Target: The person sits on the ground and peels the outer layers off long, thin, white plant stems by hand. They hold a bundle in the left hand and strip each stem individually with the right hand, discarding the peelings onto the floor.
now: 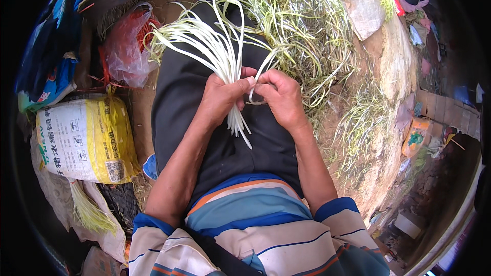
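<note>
A bundle of long, pale white-green stalks (209, 46) lies over my dark trousers, its leafy ends fanned up to the left and the white stems hanging below my grip. My left hand (222, 94) is closed round the bundle near its middle. Beside it, my right hand (279, 97) pinches a single pale strand (266, 64) that loops at the bundle's right side. The fingertips of both hands nearly meet; some fingers are hidden behind the stalks.
A heap of loose green-yellow stalks (296, 25) spreads to my right. On my left are a white-yellow printed sack (87, 138), a clear-and-red plastic bag (128, 51), blue packaging (46, 51) and pale stalks on a cloth (89, 207). Assorted litter and cardboard (447, 112) line the far right.
</note>
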A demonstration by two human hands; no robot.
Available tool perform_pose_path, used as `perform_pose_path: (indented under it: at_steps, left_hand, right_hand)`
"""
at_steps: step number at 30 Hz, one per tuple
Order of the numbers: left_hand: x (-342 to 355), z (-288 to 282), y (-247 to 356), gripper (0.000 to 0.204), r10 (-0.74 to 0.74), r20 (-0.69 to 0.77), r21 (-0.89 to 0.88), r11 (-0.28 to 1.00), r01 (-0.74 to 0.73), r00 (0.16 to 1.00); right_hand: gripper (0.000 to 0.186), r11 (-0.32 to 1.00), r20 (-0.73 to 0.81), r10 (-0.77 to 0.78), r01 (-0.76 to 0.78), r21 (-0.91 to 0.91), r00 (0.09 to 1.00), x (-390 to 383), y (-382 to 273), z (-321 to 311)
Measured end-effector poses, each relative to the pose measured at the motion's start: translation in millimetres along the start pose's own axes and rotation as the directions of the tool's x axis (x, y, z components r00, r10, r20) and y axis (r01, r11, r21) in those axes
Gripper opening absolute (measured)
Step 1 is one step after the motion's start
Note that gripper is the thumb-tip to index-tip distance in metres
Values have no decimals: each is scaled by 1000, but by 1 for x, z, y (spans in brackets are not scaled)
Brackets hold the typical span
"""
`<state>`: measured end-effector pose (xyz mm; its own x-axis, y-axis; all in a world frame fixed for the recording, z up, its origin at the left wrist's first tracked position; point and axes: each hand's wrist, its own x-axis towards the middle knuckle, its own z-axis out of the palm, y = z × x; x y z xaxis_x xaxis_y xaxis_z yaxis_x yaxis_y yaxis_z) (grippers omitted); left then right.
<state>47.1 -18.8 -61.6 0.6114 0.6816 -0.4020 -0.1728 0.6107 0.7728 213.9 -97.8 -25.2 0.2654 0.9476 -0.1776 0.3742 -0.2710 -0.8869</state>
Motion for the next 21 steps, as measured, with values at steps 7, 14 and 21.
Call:
perform_pose_path:
  at_steps: [7, 14, 21]
  left_hand:
    - [-9, 6, 5, 23, -1, -124, 80, 997, 11, 992]
    - [-23, 5, 19, 18, 181, -249, -97, 973, -211, 951]
    - [-32, -7, 34, 18, 259, -267, -136, 944, -302, 928]
  right_hand:
    - [7, 943, -49, -159, 137, -305, 986, -6, -20, 11]
    - [7, 936, -127, -116, 65, -345, 985, -38, 12, -19]
    - [13, 814, -410, 249, -419, -403, 877, -115, 157, -119]
